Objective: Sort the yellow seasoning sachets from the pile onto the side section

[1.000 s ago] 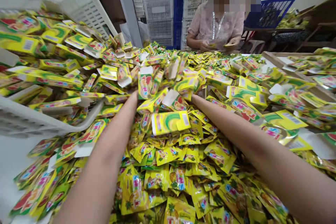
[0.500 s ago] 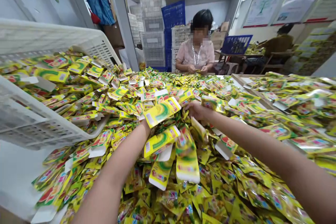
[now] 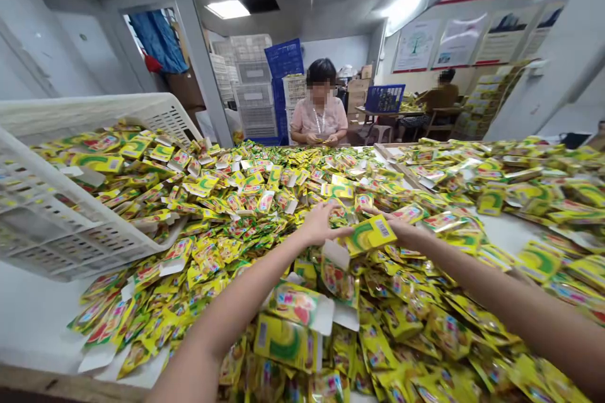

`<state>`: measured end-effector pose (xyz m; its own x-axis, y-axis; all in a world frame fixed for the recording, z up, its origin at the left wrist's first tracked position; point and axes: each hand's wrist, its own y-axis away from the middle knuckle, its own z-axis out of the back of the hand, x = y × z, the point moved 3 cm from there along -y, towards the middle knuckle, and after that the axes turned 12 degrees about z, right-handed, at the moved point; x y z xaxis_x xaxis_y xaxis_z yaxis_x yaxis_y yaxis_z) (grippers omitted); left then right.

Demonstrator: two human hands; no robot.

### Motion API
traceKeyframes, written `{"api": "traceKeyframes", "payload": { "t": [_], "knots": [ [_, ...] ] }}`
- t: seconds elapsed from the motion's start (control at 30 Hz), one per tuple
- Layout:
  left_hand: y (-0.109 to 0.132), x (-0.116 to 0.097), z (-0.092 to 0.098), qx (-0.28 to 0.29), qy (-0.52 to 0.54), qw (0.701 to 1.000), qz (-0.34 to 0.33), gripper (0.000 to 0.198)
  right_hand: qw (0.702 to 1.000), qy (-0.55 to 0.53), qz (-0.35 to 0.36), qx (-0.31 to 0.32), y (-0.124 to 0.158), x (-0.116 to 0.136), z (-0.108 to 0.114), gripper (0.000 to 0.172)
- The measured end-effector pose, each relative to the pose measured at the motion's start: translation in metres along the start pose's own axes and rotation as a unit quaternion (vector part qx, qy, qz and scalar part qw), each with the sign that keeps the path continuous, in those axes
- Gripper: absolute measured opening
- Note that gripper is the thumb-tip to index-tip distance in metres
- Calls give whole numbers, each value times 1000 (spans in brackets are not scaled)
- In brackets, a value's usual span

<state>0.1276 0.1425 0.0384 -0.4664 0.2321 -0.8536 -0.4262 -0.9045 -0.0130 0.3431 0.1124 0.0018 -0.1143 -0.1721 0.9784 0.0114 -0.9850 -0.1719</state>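
Observation:
My left hand [image 3: 320,224] is over the middle of the heap, thumb and fingers apart, with no thing gripped that I can see. Its thumb reaches to the near end of a yellow printed carton [image 3: 372,235]. My right hand [image 3: 403,230] is at the other end of this carton, fingers stretched to the left and partly hidden behind it. Below the hands are more open-ended cartons, one with a white flap [image 3: 297,308] and a yellow-green one [image 3: 286,343]. They lie on small shiny yellow packets [image 3: 401,315].
A tipped white plastic crate [image 3: 94,214] spills cartons from the left. A wooden strip [image 3: 401,167] divides the heap from more cartons [image 3: 539,195] at right. Across the table a person [image 3: 319,116] handles something small. Stacked crates [image 3: 255,85] stand behind; another person sits farther back.
Both hands have shifted to the right, and the view has swung. Several cartons that hung at my hands now lie lower on the packets. My left hand has come into sight from behind a carton.

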Motion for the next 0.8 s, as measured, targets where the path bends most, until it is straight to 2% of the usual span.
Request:
{"api": "traceKeyframes", "payload": {
  "t": [0.07,0.13,0.17,0.23,0.27,0.33,0.4,0.43,0.5,0.57,0.63,0.73,0.8],
  "knots": [
    [34,-2,14,-41,-34,999,-5,49,998,59,11,-29,19,0,25,52],
    [80,4,24,-88,-61,994,-11,41,992,107,31,-65,42,1,44,51],
    [107,9,23,-131,-104,986,-24,40,987,130,46,-80,55,0,48,49],
    [157,23,7,-196,-175,965,-19,44,972,197,99,-83,82,-1,41,48],
    [177,30,-8,-227,-208,951,-15,48,958,242,137,-67,95,-2,30,50],
    [202,42,-48,-237,-288,928,-5,61,916,342,212,1,117,-7,-2,55],
    [206,51,-82,-246,-350,904,26,68,869,423,244,81,132,-17,-32,63],
    [201,55,-93,-254,-373,891,47,69,849,455,246,112,136,-22,-42,65],
    [187,62,-97,-273,-406,868,89,68,815,506,244,145,140,-30,-48,61],
    [171,69,-85,-283,-428,850,117,66,794,542,238,140,139,-32,-38,54],
    [158,76,-65,-285,-441,842,123,65,785,572,207,120,135,-31,-17,51],
    [143,86,-35,-290,-445,838,126,69,786,607,95,68,125,-25,15,55],
    [134,93,-20,-292,-436,839,142,74,789,612,42,37,115,-18,25,64]
  ]
}}
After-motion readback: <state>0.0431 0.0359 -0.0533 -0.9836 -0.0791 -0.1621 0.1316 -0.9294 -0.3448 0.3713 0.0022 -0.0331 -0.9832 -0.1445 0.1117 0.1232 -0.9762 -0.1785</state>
